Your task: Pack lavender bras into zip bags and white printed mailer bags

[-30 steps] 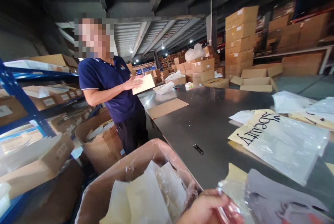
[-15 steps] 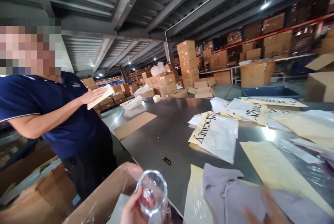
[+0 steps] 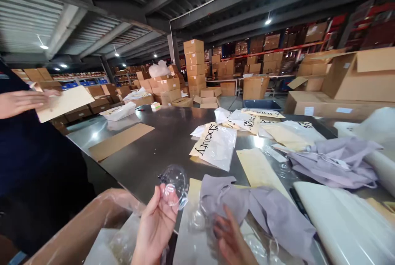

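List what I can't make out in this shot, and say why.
All in the head view:
1. Whether the right hand touches the grey cloth: its fingertips are blurred.
2. The full contents of the plastic-lined carton: cut off by the bottom edge, partly behind the left hand.
3. The co-worker's head: outside the left edge.
4. Labels on the stacked boxes: too small.

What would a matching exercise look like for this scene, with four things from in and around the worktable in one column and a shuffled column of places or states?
Things:
1. clear round object
2. cardboard strip
3. nearer grey garment
4. dark blue tub

Places or states:
A. beyond the far edge of the dark table
B. held in the left hand
C. flat, toward the table's left side
D. in folds by the right hand

Right pairs: 1-B, 2-C, 3-D, 4-A
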Demonstrator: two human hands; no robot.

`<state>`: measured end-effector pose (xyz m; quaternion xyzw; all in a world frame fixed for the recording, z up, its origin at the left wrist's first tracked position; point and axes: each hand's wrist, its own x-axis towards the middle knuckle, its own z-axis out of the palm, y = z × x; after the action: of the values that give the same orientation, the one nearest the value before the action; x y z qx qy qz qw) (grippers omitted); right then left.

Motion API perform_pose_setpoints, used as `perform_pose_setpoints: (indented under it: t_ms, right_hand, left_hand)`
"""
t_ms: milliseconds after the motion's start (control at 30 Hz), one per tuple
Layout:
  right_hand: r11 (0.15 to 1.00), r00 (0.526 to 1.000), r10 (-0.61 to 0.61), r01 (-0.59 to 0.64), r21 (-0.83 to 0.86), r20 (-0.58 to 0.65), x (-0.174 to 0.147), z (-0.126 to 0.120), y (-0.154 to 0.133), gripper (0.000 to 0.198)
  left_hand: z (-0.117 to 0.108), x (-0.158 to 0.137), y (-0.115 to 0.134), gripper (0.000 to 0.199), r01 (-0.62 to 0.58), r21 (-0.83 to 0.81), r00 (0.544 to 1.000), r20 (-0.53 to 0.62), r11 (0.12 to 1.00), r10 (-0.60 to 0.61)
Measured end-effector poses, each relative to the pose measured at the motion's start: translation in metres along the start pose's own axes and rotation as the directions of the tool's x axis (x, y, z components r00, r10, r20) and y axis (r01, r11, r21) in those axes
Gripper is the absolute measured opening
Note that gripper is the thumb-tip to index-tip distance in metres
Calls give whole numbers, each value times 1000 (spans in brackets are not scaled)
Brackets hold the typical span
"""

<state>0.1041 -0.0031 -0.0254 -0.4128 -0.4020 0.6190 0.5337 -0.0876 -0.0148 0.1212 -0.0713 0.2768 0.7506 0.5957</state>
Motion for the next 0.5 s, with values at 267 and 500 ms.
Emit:
perform_pose_setpoints:
  t_ms: [267,500]
  right_hand:
    - [870,954,208,-281,406,216,18,46,-25,72]
    - [769,962,255,-263,583,97,25,30,-45,38]
  left_hand:
    - [-3,12,-9,49,-41,-118,996,72,992,50]
    - [-20,27,-19,46,-37,-81,994,97,996,45]
